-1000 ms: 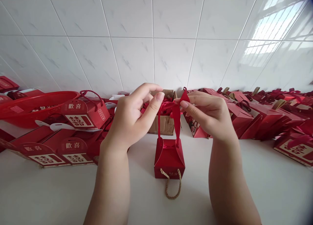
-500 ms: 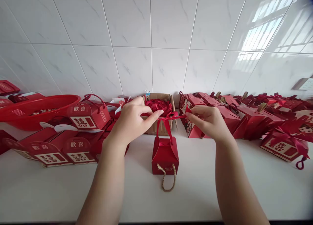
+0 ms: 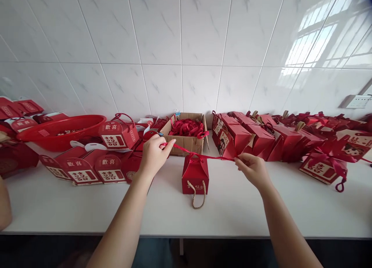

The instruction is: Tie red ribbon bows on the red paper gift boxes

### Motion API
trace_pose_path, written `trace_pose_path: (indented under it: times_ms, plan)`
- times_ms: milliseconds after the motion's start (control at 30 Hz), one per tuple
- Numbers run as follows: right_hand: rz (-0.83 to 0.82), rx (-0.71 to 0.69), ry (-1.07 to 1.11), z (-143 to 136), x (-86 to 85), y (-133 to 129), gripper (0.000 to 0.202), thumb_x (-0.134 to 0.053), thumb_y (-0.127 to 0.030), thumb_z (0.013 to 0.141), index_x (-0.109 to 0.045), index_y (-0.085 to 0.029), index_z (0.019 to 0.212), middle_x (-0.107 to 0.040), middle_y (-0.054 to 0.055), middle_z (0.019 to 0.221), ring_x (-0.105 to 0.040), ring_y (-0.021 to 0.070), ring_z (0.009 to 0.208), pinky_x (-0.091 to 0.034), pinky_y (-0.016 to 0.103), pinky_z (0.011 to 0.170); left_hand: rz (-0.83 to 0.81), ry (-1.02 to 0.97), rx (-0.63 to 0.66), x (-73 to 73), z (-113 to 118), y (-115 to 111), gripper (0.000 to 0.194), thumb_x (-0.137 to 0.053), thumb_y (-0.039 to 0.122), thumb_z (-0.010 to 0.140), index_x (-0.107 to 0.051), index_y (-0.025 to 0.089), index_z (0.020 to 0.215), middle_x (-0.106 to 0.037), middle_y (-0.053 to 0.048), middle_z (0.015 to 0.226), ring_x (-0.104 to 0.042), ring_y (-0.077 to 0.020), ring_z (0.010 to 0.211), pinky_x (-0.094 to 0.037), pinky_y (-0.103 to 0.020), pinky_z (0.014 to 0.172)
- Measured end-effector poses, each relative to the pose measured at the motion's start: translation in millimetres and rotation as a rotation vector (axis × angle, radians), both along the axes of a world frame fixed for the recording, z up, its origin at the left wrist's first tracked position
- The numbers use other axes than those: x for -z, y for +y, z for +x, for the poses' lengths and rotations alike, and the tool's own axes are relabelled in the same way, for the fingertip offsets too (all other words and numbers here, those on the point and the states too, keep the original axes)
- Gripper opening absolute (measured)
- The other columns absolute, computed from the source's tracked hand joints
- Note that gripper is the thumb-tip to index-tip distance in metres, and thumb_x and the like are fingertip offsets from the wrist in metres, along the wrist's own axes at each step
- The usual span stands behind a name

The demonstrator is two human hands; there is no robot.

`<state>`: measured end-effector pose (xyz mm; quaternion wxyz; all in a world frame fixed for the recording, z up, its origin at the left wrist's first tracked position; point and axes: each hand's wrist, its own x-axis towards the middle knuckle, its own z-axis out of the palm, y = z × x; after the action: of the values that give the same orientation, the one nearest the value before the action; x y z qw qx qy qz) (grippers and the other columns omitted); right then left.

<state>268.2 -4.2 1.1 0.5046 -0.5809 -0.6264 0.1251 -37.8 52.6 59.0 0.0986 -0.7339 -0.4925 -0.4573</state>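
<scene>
A small red gift box stands upright on the white table, its twisted rope handle hanging down the front onto the tabletop. Across its peaked top runs a red ribbon, crossed or knotted there and drawn nearly straight to both sides. My left hand pinches one end to the upper left of the box. On the right, my right hand pinches the other end, a little lower. Neither hand touches the box body.
Behind the gift box, a cardboard box holds loose red ribbons. Printed red boxes and a red basin stand left. Rows of red boxes fill the right. A tiled wall rises behind. Another person's arm shows at far left.
Both hands have spread apart and pulled the ribbon outward. Its raised loop has drawn down onto the top of the gift box. The head view has shifted, showing the table's front edge.
</scene>
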Motion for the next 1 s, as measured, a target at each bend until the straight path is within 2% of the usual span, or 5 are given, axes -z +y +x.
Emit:
trace_pose_path:
  times_ms: [200, 400, 533, 733, 1000]
  plan:
    - [-0.079, 0.056, -0.013, 14, 29.3, -8, 0.028, -0.054, -0.04, 0.076, -0.059, -0.017, 0.059, -0.053, 0.001, 0.05, -0.055, 0.0164, 0.049, -0.038, 0.025, 0.047, 0.029, 0.023, -0.159, 35.1, -12, -8, 0.043, -0.053, 0.027, 0.086, -0.023, 0.021, 0.055, -0.03, 0.003, 0.058, -0.031, -0.0112, 0.051, -0.029, -0.025, 0.055]
    - [-0.164, 0.127, -0.01, 32, 54.6, -19, 0.026, -0.054, -0.039, 0.072, -0.059, -0.018, 0.059, -0.052, 0.001, 0.049, -0.056, 0.018, 0.05, -0.038, 0.027, 0.051, -0.112, 0.188, -0.199, 73.4, -18, -21, 0.031, -0.046, 0.008, 0.082, -0.036, 0.02, 0.055, -0.039, 0.0, 0.062, -0.037, -0.0135, 0.052, -0.028, -0.027, 0.055]
    - [-0.208, 0.153, 0.014, 37, 67.0, -27, 0.028, -0.054, -0.042, 0.071, -0.06, -0.018, 0.057, -0.054, 0.001, 0.048, -0.056, 0.0188, 0.05, -0.038, 0.028, 0.051, -0.213, 0.273, -0.202, 92.1, -18, -24, 0.027, -0.045, 0.001, 0.077, -0.043, 0.019, 0.057, -0.045, -0.002, 0.065, -0.043, -0.0154, 0.056, -0.026, -0.028, 0.054]
    - [-0.233, 0.2, 0.093, 39, 71.2, -34, 0.031, -0.054, -0.045, 0.071, -0.061, -0.018, 0.058, -0.058, 0.003, 0.05, -0.058, 0.0196, 0.052, -0.042, 0.028, 0.053, -0.286, 0.276, -0.199, 102.3, -17, -22, 0.025, -0.043, 0.002, 0.078, -0.044, 0.019, 0.06, -0.047, -0.003, 0.069, -0.043, -0.0156, 0.058, -0.025, -0.028, 0.055]
    - [-0.177, 0.339, 0.253, 38, 71.6, -39, 0.033, -0.055, -0.048, 0.075, -0.062, -0.017, 0.065, -0.057, 0.003, 0.055, -0.055, 0.0174, 0.057, -0.041, 0.027, 0.055, -0.281, 0.107, -0.225, 97.1, -21, -31, 0.029, -0.042, 0.016, 0.085, -0.032, 0.02, 0.058, -0.038, 0.0, 0.065, -0.034, -0.0135, 0.053, -0.021, -0.028, 0.053]
